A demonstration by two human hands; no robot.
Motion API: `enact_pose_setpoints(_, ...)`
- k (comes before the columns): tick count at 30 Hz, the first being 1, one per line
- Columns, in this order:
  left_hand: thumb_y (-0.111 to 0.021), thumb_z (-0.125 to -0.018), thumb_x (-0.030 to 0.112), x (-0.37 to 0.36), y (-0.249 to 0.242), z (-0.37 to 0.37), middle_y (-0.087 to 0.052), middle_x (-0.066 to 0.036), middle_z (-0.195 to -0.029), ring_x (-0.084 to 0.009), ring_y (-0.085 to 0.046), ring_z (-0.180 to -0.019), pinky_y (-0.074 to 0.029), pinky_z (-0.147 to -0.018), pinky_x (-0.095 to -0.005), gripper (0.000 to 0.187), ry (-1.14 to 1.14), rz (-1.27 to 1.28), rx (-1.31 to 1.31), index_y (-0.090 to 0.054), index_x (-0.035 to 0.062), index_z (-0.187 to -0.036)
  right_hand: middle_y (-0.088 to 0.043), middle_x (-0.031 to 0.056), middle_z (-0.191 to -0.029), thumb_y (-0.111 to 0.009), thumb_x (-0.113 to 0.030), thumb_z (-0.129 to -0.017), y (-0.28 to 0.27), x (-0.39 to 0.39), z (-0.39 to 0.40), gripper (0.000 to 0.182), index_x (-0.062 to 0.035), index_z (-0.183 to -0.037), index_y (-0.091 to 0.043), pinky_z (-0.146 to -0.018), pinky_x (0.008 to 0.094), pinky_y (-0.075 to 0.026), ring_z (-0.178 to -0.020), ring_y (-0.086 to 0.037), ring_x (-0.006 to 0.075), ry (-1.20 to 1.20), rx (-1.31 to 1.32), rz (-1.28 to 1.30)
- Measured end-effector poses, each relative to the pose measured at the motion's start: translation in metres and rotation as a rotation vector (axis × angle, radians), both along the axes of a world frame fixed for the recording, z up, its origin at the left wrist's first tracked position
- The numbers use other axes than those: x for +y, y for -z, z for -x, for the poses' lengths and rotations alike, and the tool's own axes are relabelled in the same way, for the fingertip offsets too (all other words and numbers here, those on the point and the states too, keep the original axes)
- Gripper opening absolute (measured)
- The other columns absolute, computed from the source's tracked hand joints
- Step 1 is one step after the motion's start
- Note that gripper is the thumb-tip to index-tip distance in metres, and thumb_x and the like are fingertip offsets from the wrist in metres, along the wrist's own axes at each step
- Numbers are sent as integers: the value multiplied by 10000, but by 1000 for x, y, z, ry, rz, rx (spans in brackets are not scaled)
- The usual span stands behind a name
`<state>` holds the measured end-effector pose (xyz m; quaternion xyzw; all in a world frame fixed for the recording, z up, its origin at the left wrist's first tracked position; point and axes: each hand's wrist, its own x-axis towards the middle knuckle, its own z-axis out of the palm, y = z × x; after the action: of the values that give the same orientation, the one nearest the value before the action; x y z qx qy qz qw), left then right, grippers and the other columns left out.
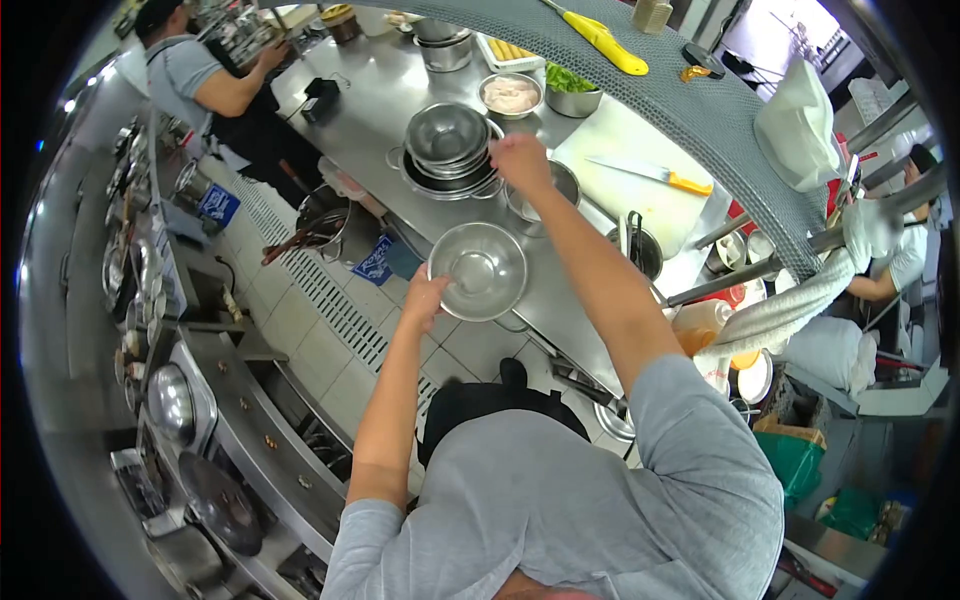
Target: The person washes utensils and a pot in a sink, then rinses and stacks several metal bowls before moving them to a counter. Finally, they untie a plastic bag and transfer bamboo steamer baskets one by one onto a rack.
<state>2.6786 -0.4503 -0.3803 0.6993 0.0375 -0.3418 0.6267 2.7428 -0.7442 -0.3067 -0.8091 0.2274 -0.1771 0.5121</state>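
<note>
My left hand [425, 301] grips the rim of a shiny metal mixing bowl [490, 262], thumb on the inside wall. The bowl is held at the near edge of the steel counter and looks empty. My right hand [520, 163] is closed at the right side of a stack of metal bowls [447, 134]. Whether its fingers pinch a rim there is hidden. The stack rests in a wider two-handled pan [452, 186]. Under my right forearm another metal bowl [562, 187] is partly covered.
A yellow-handled knife [650, 174] lies on a white cutting board [622, 150]. Behind are a bowl of pale meat [510, 95] and a pot with green leaves [568, 82]. A shelf [690, 110] overhangs the right. A co-worker [215, 85] stands far left.
</note>
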Motion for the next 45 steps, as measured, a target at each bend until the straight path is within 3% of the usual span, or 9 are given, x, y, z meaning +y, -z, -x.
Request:
enact_pose_setpoints(5,-616,-927,124,3,30,-57,-658,-149,-1195,-242,-696,-971,-607,-692,-373,564,105,11,27,-455,48,-1462,-736,98,-1003,-757,-331,-827,12,2,108,238,-117,-930,-735,-844,449,-575,-1051,-678,320,-294,522,694)
enact_pose_setpoints(14,-713,-956,237,-63,45,-106,-622,-118,-1256,-203,-660,-1058,-579,-738,-312,627,471,129,103,-422,9,-1462,-702,140,-1047,-750,-192,-817,52,-10,150,293,-27,-1053,-692,-925,450,-546,-1079,-631,335,150,630,913)
enact_pose_setpoints(18,-732,-954,310,-57,35,-112,-575,-141,-1346,-224,-615,-1166,-559,-856,-348,724,559,154,57,-377,17,-1512,-684,192,-1086,-754,-112,-785,-6,63,185,325,-13,-1086,-681,-943,454,-539,-1088,-625,385,252,151,813)
enact_pose_setpoints(20,-717,-962,348,-27,30,-115,-566,-142,-1366,-219,-603,-1174,-523,-937,-365,799,696,55,-54,-315,15,-1567,-668,204,-1207,-777,-130,-785,-15,106,224,440,-6,-1189,-657,-966,454,-525,-1110,-636,394,259,142,621)
enact_pose_setpoints(24,-630,-1010,190,21,-11,-96,-655,-43,-946,-104,-611,-765,-501,-697,-218,631,1137,36,-265,-371,-66,-1525,-707,187,-1075,-750,-247,-865,-10,201,337,317,-39,-1100,-702,-891,470,-545,-1023,-667,388,433,252,287)
enact_pose_setpoints(26,-600,-1014,157,29,-26,-72,-674,-102,-1112,-145,-652,-882,-528,-743,-247,587,1317,112,-171,-391,-46,-1523,-709,191,-1065,-750,-278,-862,24,242,401,353,-36,-1115,-705,-897,470,-546,-1009,-674,386,585,410,150)
enact_pose_setpoints(30,-610,-970,81,-13,-75,31,-630,-148,-1275,-196,-633,-1085,-507,-935,-314,622,1650,171,-23,-379,-31,-1537,-706,204,-1136,-749,-331,-874,72,327,522,429,-18,-1162,-692,-912,467,-541,-1049,-672,382,715,1011,-315)
enact_pose_setpoints(36,-607,-957,60,-77,-114,276,-585,-184,-1369,-248,-584,-1227,-456,-1045,-354,683,2197,369,-30,-323,-10,-1573,-720,217,-1107,-720,-377,-890,101,431,652,444,-4,-1131,-708,-915,469,-542,-1068,-678,384,1342,462,-300)
enact_pose_setpoints(45,-639,-990,449,-108,67,598,-600,-181,-1400,-268,-575,-1284,-436,-1076,-352,769,2631,-198,-399,-388,-25,-1541,-730,224,-1028,-678,-481,-891,154,546,854,512,8,-1037,-729,-847,447,-553,-948,-694,393,1809,315,-443)
